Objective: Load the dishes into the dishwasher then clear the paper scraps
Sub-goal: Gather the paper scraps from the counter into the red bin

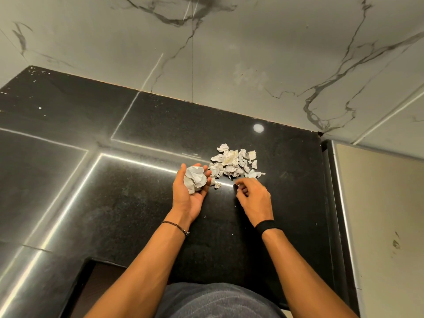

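A pile of torn, crumpled white paper scraps (235,162) lies on the black granite counter (128,203). My left hand (191,193) is palm up beside the pile's left edge, with a crumpled wad of paper (195,180) resting in its cupped palm and its fingers nearly straight. My right hand (252,195) hovers palm down just below the pile's near edge. Its thumb and fingertips are curled together on a small paper scrap (237,188). No dishes or dishwasher are in view.
A marble-patterned wall (229,53) rises behind the counter. A tall beige panel (378,214) stands against the counter's right edge. At the bottom left the counter's front edge steps down to a dark opening (96,285). A few tiny white crumbs lie near my wrists.
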A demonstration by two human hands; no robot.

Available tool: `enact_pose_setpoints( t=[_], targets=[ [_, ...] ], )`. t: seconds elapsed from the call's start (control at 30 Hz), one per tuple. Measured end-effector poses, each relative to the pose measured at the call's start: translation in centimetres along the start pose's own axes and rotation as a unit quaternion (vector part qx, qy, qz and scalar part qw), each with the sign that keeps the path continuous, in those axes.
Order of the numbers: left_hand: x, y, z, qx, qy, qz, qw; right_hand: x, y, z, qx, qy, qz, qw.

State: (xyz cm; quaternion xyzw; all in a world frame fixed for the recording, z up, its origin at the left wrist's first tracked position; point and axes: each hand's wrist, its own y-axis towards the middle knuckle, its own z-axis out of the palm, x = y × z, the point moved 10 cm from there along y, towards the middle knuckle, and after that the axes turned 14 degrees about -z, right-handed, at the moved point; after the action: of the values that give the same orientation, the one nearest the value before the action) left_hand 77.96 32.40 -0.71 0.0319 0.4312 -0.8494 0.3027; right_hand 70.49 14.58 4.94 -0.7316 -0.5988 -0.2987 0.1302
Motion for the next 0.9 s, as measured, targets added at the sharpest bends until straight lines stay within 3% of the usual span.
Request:
enact_pose_setpoints(
  t=[0.2, 0.37, 0.43, 0.5, 0.57, 0.63, 0.77, 0.9],
  targets=[
    [0.7, 0.1, 0.6, 0.022, -0.035, -0.011, 0.999, -1.2, -0.5, -0.6, -0.029, -0.015, 0.030, 0.999],
    [1.2, 0.2, 1.4, 0.049, -0.072, -0.034, 0.996, -0.1, -0.2, -0.2, 0.011, -0.021, 0.027, 0.999],
    [1.2, 0.1, 1.4, 0.052, -0.078, -0.035, 0.995, 0.7, -0.3, -0.4, -0.003, 0.048, 0.054, 0.997],
    [1.2, 0.0, 1.3, 0.056, -0.087, -0.035, 0.994, 2.8, 0.0, -0.3, -0.040, 0.189, 0.063, 0.979],
    [1.3, -0.2, 1.2, 0.063, -0.096, -0.037, 0.993, 5.7, 0.9, 0.3, -0.043, 0.294, 0.029, 0.954],
    [1.3, -0.3, 1.1, 0.065, -0.110, -0.040, 0.991, 7.5, 1.4, 0.7, -0.031, 0.323, -0.001, 0.946],
    [0.5, -0.3, 0.6, 0.066, -0.158, -0.029, 0.985, 4.7, 1.8, 0.7, -0.075, 0.228, 0.031, 0.970],
    [-0.5, -0.2, -0.5, 0.057, -0.174, -0.015, 0.983, 4.6, 2.2, 3.5, 0.038, 0.072, -0.033, 0.996]
  ],
)
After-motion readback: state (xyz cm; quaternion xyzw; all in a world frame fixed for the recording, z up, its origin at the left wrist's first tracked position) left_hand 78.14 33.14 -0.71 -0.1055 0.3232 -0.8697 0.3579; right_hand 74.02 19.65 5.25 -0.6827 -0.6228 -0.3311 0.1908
